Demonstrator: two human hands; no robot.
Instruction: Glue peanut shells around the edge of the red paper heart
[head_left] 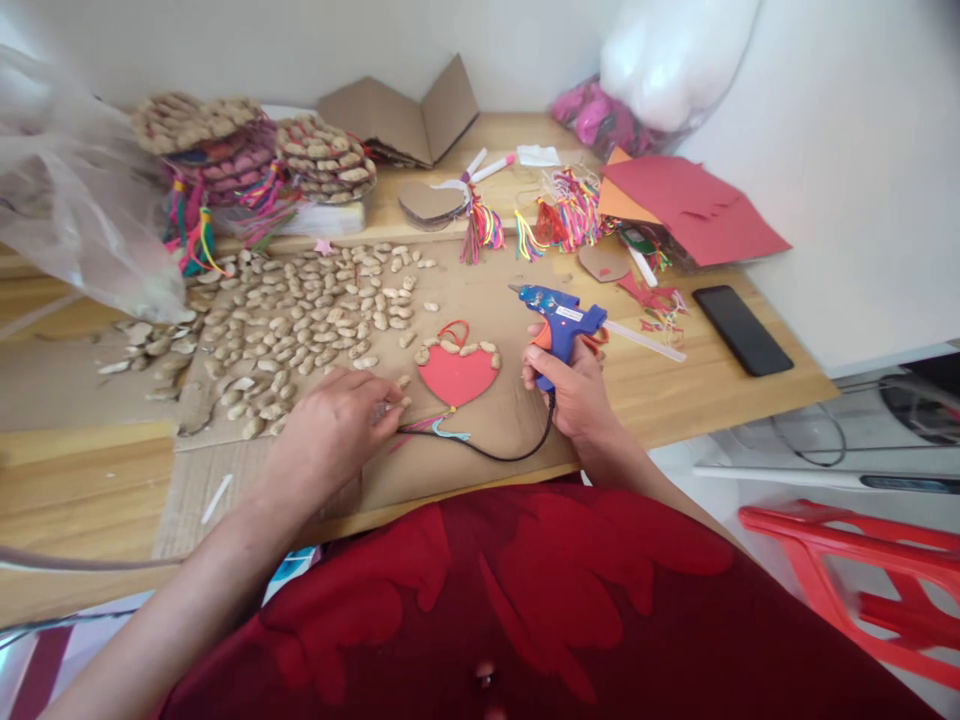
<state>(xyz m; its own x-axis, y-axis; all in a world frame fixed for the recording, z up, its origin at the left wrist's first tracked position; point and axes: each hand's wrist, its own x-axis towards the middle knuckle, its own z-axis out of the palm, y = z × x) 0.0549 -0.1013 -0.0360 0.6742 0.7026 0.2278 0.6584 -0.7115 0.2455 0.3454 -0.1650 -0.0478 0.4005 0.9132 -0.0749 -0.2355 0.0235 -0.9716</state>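
My right hand (571, 385) is wrapped round the handle of a blue hot glue gun (561, 312), its nozzle pointing left. A clear glue stick (646, 340) juts from the gun's back. Left of it lies a red paper heart (459, 374) with several peanuts along its top edge, a red loop above and a tassel (450, 431) at its tip. Beside the heart, my left hand (341, 425) is closed, with a peanut (404, 383) at its fingertips. The gun's black cord (499, 457) runs under that hand. Many loose peanuts (300, 310) are spread beyond it.
Stacked peanut-covered pieces (326, 160) with tassels stand at the back left, beside a plastic bag (82, 190). Folded cardboard (409, 115), colourful tassels (574, 210) and red paper (694, 205) lie behind. A black phone (742, 330) rests near the right edge; a red stool (862, 570) stands below.
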